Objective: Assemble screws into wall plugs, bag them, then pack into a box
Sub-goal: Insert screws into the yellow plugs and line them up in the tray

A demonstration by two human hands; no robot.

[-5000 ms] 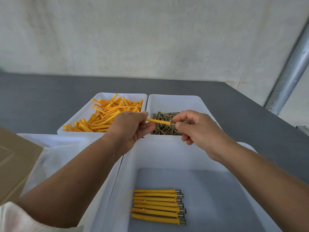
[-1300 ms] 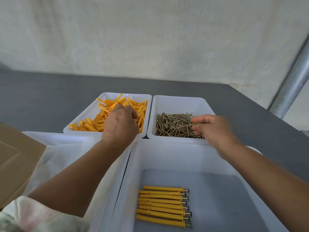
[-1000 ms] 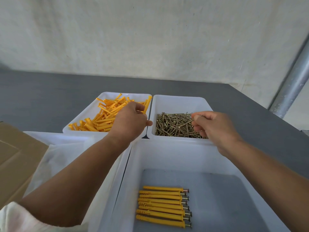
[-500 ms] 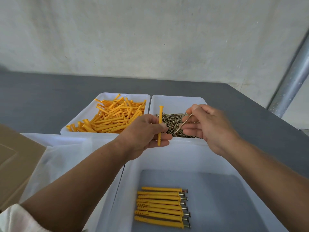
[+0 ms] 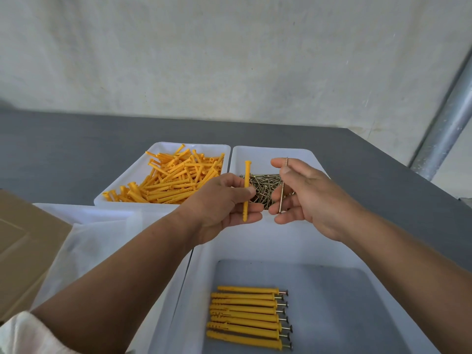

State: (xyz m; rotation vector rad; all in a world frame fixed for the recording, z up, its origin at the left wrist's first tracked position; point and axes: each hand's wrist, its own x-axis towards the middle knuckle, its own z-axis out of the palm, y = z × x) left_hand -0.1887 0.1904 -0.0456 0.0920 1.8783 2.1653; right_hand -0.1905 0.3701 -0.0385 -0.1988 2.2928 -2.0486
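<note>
Lower centre of the frame: a row of assembled plugs (image 5: 247, 318) lies side by side on the floor of a white bin (image 5: 190, 290), long axes running left to right, screw heads toward the right. At lower left, a white sleeve (image 5: 23, 333) edges in, with a cardboard box (image 5: 23, 241) at the left edge and clear plastic sheeting (image 5: 97, 241) beside it.

Mid-frame, above the bin's far rim, the person's left hand (image 5: 224, 205) pinches a single orange wall plug (image 5: 246, 175) between thumb and fingers; the plug stands almost vertical, collar end up, pointed tip down. Just to its right, apart from it, the right hand (image 5: 306, 198) grips a screw (image 5: 281, 198), also near vertical, its threaded end showing above the forefinger.

Behind the hands, two white trays sit side by side on the grey bench (image 5: 63, 149): the left tray (image 5: 132, 175) heaped with loose orange plugs, the right tray (image 5: 301, 155) holding a pile of screws. A pale wall and a metal pipe (image 5: 447, 118) at upper right close the scene.
</note>
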